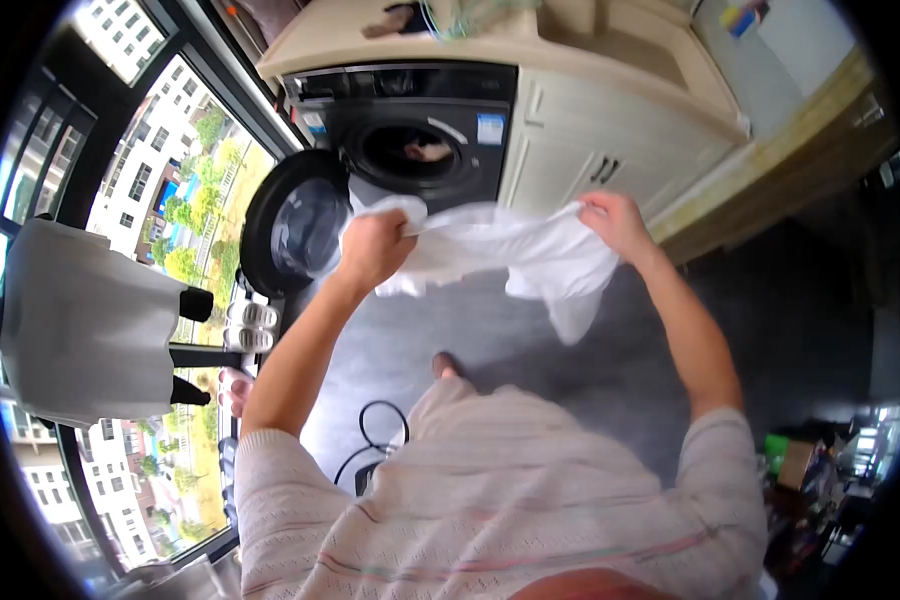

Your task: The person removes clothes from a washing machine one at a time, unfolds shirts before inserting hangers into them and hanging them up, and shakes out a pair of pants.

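A white garment (470, 240) hangs stretched between my two hands, its lower folds drooping above the grey floor; which kind of garment it is I cannot make out. My left hand (375, 247) is closed around a bunched end of it. At the other end, my right hand (615, 225) pinches an upper corner. Beyond the cloth stands a black front-loading washing machine (487, 165), its round door (295, 222) swung wide to the left. Inside the drum opening lies something pale and pinkish (428, 151), too small to name.
A beige countertop (450, 40) with a sink basin (620, 45) runs above the machine and a white cabinet (570, 150). At left, a white garment (90, 320) hangs by the windows, near shoes (250, 325). A black cable (375, 425) loops on the floor. Clutter (810, 470) sits at lower right.
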The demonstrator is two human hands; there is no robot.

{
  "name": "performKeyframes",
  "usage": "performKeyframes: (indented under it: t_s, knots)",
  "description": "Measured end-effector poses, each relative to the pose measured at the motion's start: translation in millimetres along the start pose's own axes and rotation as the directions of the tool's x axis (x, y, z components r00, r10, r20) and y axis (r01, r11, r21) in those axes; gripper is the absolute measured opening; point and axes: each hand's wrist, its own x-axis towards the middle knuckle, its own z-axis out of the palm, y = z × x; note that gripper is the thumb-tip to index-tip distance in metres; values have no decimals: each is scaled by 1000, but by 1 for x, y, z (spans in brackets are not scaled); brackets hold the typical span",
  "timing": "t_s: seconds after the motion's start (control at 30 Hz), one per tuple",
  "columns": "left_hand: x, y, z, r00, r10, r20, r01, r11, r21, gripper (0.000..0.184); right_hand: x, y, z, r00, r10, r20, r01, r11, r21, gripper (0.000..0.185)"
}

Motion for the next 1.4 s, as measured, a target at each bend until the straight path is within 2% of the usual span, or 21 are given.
performKeyframes:
  t_s: [0.07, 0.2, 0.27, 0.33, 0.4, 0.5, 0.53, 0.57, 0.6, 0.67, 0.8, 0.9, 1.0, 1.13, 1.2, 1.23, 1.27, 1.3, 1.33, 1.37, 1.4]
  knots:
    - [-1, -16, -40, 959, -283, -12, 269, 925, -270, 16, 30, -32, 1, 997, 7, 72, -16, 992, 128, 16]
    - [-9, -34, -59, 981, -183, 58, 192, 953, -234, 25, 57, -34, 35, 948, 122, 294, -214, 927, 307, 15]
    - [-14, -42, -64, 982, -148, 121, 171, 963, -210, 24, 77, -24, 50, 902, 136, 411, -275, 913, 302, 15]
    - [-22, -48, -57, 971, -175, 163, 229, 876, -424, 23, 93, -21, 62, 828, 155, 538, -354, 890, 288, 14]
    - [-22, -38, -62, 951, -207, 230, 293, 841, -455, 25, 117, -14, 69, 680, 153, 717, -400, 897, 189, 20]
    - [-18, -23, -61, 939, -175, 297, 307, 815, -491, 20, 182, -21, 60, 376, 162, 912, -346, 938, -24, 29]
    - [-15, -19, -59, 941, -171, 293, 306, 799, -517, 21, 213, -18, 58, 490, 198, 849, -374, 927, 0, 27]
    - [-12, -18, -59, 938, -159, 308, 287, 853, -435, 24, 247, -12, 57, 592, 232, 771, -398, 917, 29, 26]
    - [-8, -15, -55, 950, -144, 276, 255, 870, -423, 22, 286, -3, 60, 742, 267, 615, -422, 899, 119, 24]
    - [1, -8, -52, 954, -175, 243, 255, 900, -353, 20, 366, 16, 64, 887, 281, 367, -396, 871, 291, 27]
    - [6, -5, -48, 922, -343, 181, 380, 891, -250, 19, 471, 34, 81, 901, 425, 90, -406, 898, -171, 32]
    - [4, -2, -54, 858, -487, 162, 513, 833, -207, 20, 499, 52, 96, 951, 309, 24, -255, 826, -503, 28]
    - [-2, -2, -60, 794, -600, 94, 603, 760, -243, 22, 515, 69, 99, 900, 427, 86, -352, 830, -433, 25]
    - [-12, -10, -69, 718, -696, 19, 662, 674, -328, 22, 504, 66, 74, 915, 404, 29, -387, 894, -225, 24]
    - [-13, -14, -74, 726, -685, -59, 639, 704, -309, 22, 500, 61, 60, 932, 362, -4, -361, 926, -108, 22]
    - [-17, -22, -74, 725, -682, -90, 629, 710, -316, 21, 506, 68, 58, 944, 329, -26, -319, 929, 185, 19]
    - [-19, -29, -79, 693, -717, -74, 666, 676, -315, 21, 513, 79, 64, 952, 306, -28, -259, 846, 465, 17]
    - [-17, -33, -84, 692, -710, -130, 646, 689, -329, 21, 520, 83, 59, 979, 199, 52, -193, 800, 568, 13]
    - [-15, -35, -96, 673, -731, -114, 702, 679, -214, 22, 522, 71, 59, 977, 215, 2, -184, 830, 527, 16]
    - [-18, -41, -100, 684, -699, -209, 649, 713, -263, 23, 520, 60, 58, 980, 161, 119, -198, 700, 686, 20]
    - [-16, -44, -110, 648, -732, -209, 673, 679, -294, 23, 503, 32, 55, 980, 43, 194, -173, 669, 723, 23]
